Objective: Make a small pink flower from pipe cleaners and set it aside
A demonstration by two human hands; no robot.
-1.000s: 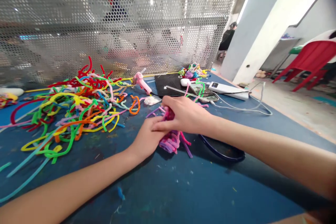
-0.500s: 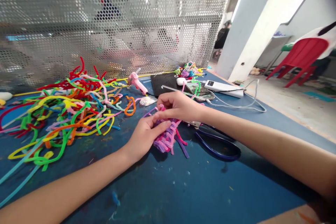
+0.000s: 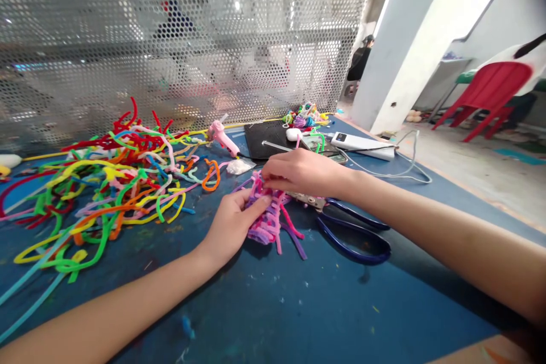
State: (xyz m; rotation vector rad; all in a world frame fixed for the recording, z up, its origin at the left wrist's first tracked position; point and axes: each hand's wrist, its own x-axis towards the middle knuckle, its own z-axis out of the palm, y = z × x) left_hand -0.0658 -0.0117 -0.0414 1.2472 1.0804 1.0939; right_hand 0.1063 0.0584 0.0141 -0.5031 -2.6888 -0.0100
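A woven piece of pink and purple pipe cleaners (image 3: 267, 222) is held just above the blue table. My left hand (image 3: 232, 219) is closed on its left side, thumb lying across the front. At its upper right edge, my right hand (image 3: 302, 173) has its fingers bent together against the weave; the fingertips are partly hidden. Loose pink and purple ends (image 3: 294, 236) hang from the right side. Just under my right wrist lie scissors with dark blue handles (image 3: 356, 239), their blades partly covered by the hand and the piece.
A tangled heap of coloured pipe cleaners (image 3: 115, 182) spreads over the left. Behind my hands are a pink glue gun (image 3: 224, 137), a small clear bag (image 3: 240, 166), a black mat (image 3: 264, 139), a phone and a white device (image 3: 362, 145) with a cable. Perforated metal (image 3: 191, 51) borders the back.
My right hand has shifted slightly right along the top of the woven piece, uncovering more of its upper part and the scissors' pivot. My left hand keeps its hold.
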